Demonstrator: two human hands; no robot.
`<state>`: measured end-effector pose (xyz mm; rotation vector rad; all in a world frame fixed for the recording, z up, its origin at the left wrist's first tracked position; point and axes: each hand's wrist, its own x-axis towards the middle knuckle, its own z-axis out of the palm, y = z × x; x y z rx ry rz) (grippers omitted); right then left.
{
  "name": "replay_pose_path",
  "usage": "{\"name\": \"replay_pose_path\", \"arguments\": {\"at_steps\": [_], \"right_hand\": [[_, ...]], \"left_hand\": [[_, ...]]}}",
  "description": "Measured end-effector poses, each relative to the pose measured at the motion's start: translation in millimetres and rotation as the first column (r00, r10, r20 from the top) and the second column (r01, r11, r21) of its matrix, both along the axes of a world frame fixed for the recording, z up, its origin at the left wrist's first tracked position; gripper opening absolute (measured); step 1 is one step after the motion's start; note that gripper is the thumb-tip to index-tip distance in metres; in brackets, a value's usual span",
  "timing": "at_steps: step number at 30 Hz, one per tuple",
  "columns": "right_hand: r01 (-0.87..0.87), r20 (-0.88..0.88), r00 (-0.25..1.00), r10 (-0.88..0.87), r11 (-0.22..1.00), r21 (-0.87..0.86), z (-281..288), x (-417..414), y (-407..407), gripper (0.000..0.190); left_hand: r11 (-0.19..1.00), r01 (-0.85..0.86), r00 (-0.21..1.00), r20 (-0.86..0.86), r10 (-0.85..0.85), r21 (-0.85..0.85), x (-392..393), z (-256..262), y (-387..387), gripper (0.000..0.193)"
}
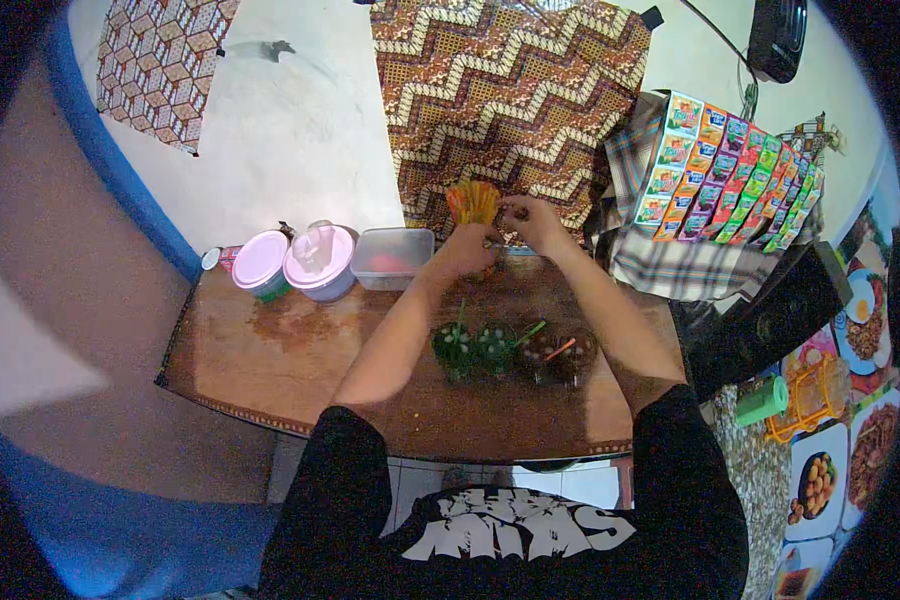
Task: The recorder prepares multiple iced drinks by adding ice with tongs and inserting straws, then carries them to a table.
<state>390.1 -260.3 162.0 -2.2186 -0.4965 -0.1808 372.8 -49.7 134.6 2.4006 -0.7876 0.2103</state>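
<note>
My left hand (466,249) is closed around the lower part of a fanned orange and yellow bundle (474,201), which looks like drinking straws. Close to the bundle's right side, my right hand (534,223) has its fingers bent together; whether they pinch anything is too small to tell. Between my forearms, on the wooden table (300,375), stand a glass of green drink (452,351), a second green glass (496,349) and dark brown drink glassware (559,358). A green straw (531,331) and an orange straw (561,349) stick out there.
Left at the table's back are a pink-lidded tub (261,259), another lidded tub (319,264) and a clear plastic box (393,259). Drink sachet strips (735,176) hang over plaid cloth (690,274) at right. A patterned cloth (510,97) covers the wall ahead.
</note>
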Motion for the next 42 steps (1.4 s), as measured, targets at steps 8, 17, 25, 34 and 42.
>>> {"name": "replay_pose_path", "arguments": {"at_steps": [8,17,25,34,42], "right_hand": [[0.033,0.157,0.987,-0.029,0.999,-0.022,-41,34,3,0.038],[0.049,0.131,0.990,-0.054,0.998,0.043,-33,20,13,0.029],[-0.026,-0.114,0.989,0.095,0.866,0.499,-27,16,17,0.025],[-0.110,-0.007,0.986,0.166,0.684,0.721,38,-15,23,0.024],[-0.328,0.205,0.932,0.300,0.449,0.831,135,-87,25,0.028]], "left_hand": [[0.990,-0.058,0.998,-0.044,0.053,-0.132,8,-24,-4,0.038],[0.929,-0.191,0.982,-0.069,0.178,-0.317,1,-21,-2,0.038],[0.911,-0.271,0.956,0.024,0.293,-0.310,10,-38,0,0.038],[0.854,-0.106,0.967,0.149,0.209,-0.509,-13,28,-17,0.039],[0.819,-0.027,0.966,0.197,0.170,-0.573,-70,111,-40,0.028]]}}
